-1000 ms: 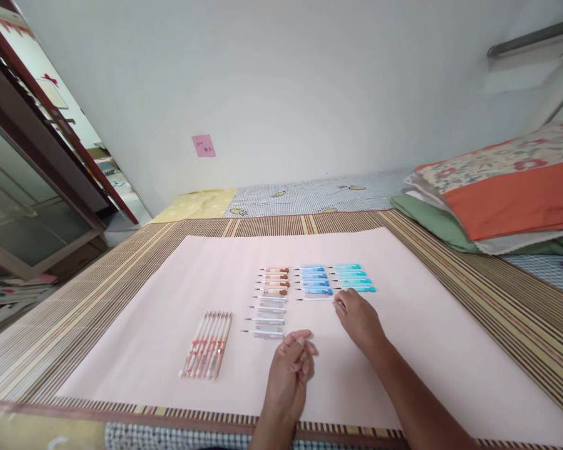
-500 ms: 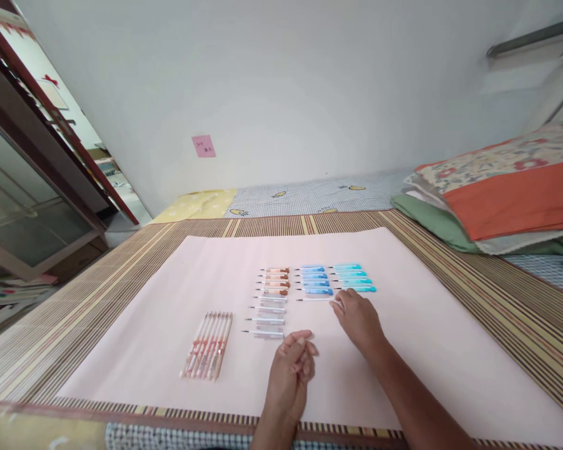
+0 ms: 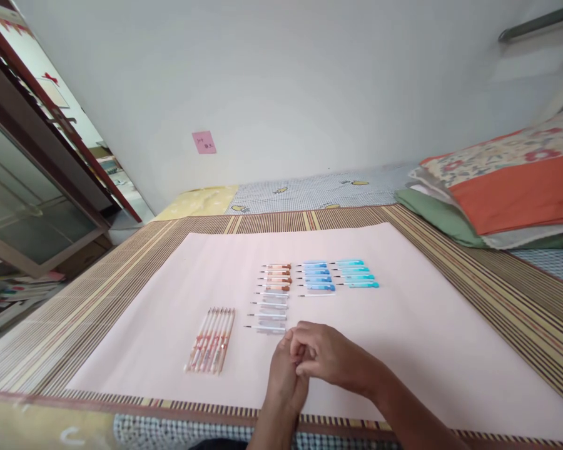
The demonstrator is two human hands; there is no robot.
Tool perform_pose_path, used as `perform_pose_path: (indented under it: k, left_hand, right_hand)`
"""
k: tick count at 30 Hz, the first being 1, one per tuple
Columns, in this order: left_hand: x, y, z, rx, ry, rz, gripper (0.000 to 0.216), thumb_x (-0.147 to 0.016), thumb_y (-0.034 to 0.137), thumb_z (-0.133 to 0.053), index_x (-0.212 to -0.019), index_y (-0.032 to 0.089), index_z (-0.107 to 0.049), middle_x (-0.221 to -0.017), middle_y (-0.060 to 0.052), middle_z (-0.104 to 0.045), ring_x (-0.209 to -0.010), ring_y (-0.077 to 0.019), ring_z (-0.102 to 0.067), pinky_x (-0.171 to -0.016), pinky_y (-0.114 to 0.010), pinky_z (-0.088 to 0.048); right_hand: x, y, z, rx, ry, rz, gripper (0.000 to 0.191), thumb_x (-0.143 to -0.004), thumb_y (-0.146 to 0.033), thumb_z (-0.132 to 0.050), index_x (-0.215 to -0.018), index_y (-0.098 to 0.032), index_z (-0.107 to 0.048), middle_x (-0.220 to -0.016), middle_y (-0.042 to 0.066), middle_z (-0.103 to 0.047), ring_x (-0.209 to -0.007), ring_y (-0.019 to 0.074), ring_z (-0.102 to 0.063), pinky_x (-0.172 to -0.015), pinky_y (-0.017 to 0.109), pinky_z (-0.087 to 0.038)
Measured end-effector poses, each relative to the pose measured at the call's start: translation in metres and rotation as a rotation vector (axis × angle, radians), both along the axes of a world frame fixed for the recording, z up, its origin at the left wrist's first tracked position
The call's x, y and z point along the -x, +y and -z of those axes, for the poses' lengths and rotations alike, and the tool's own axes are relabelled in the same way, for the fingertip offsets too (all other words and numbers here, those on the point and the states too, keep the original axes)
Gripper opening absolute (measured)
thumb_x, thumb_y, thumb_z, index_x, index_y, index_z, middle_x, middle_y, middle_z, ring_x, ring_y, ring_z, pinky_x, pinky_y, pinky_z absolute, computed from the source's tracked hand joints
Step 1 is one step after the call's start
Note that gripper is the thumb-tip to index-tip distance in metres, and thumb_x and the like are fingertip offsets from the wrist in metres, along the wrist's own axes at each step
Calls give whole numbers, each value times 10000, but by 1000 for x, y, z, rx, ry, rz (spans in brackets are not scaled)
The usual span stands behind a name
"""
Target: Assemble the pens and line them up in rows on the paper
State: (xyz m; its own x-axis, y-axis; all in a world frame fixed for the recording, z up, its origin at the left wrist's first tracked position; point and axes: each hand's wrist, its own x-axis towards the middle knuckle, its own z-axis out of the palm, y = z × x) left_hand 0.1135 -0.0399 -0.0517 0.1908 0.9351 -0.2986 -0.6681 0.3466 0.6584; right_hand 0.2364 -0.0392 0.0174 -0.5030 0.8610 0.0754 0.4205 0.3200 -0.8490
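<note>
My left hand (image 3: pixel 281 380) rests on the pink sheet (image 3: pixel 422 337) near its front edge, fingers curled into a loose fist. My right hand (image 3: pixel 331 359) lies against it from the right, and its bent fingers touch the left fingers. Whatever is between them is hidden. Just beyond the hands lie short rows of pens: clear ones (image 3: pixel 269 312), brown-capped ones (image 3: pixel 276 277), blue ones (image 3: pixel 316 277) and teal ones (image 3: pixel 357 273). A single thin clear pen (image 3: pixel 315 294) lies below the blue row. A tight bundle of orange-patterned pens (image 3: pixel 211 340) lies to the left.
The sheet covers a striped woven mat (image 3: pixel 511 294) on a bed. Folded bedding and an orange pillow (image 3: pixel 511 187) are stacked at the right. A white wall with a pink note (image 3: pixel 203 142) is behind, and a glass cabinet door (image 3: pixel 23 206) stands at the left.
My right hand has drawn back from the thin clear pen below the blue row and now meets my left hand. The view has shifted slightly.
</note>
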Motion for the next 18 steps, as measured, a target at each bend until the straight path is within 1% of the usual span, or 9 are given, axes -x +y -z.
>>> perform_pose_path:
  k: [4, 7, 10, 12, 14, 16, 18]
  left_hand:
    - [2, 1, 4, 43, -49, -21, 175, -697, 273, -813, -701, 163, -677, -723, -40, -641, -732, -168, -588, -673, -269, -488]
    - [1, 1, 4, 59, -84, -27, 211, -694, 288, -828, -772, 136, -705, -792, -63, -678, -768, -178, -617, -672, -267, -492]
    - [0, -1, 4, 47, -95, 9, 268, -754, 340, -818, -875, 118, -728, -785, -61, -684, -636, -123, -566, -575, -231, -431]
    - [0, -2, 4, 8, -66, 45, 316, -793, 381, -800, -923, 101, -732, -746, -63, -674, -562, -94, -509, -537, -221, -384]
    - [-1, -3, 4, -27, -25, 65, 366, -812, 414, -784, -963, 85, -733, -748, -84, -678, -563, -95, -506, -543, -227, -376]
    - [-1, -3, 4, -33, -1, 67, 380, -810, 427, -786, -967, 85, -733, -753, -92, -680, -573, -99, -507, -549, -230, -371]
    - [-1, -2, 4, -33, 6, 66, 374, -803, 426, -793, -957, 91, -735, -751, -88, -677, -573, -96, -500, -549, -228, -363]
  right_hand:
    - [7, -1, 7, -142, -73, 49, 203, -717, -33, -573, -792, -216, -622, -875, 8, -661, -848, 181, -604, -760, 274, -438]
    - [4, -2, 3, -173, -66, 101, 151, -805, -81, -559, -820, -221, -616, -850, 7, -669, -827, 179, -601, -747, 274, -440]
    - [-10, 2, -2, -156, -52, 226, 118, -929, -206, -520, -893, -232, -629, -869, 5, -670, -786, 165, -597, -712, 273, -443]
    - [-24, 9, 0, -207, -55, 306, 155, -963, -242, -484, -953, -239, -638, -931, 16, -683, -803, 170, -599, -734, 289, -453]
    - [-38, 17, 8, -279, -84, 379, 164, -968, -244, -473, -949, -239, -636, -969, 29, -691, -823, 180, -596, -748, 305, -458]
    - [-48, 26, 19, -362, -139, 452, 172, -975, -231, -463, -936, -234, -631, -962, 37, -693, -832, 192, -585, -763, 318, -447]
    - [-55, 35, 31, -474, -269, 485, 208, -982, -194, -444, -930, -220, -644, -929, 54, -689, -864, 216, -568, -787, 340, -413]
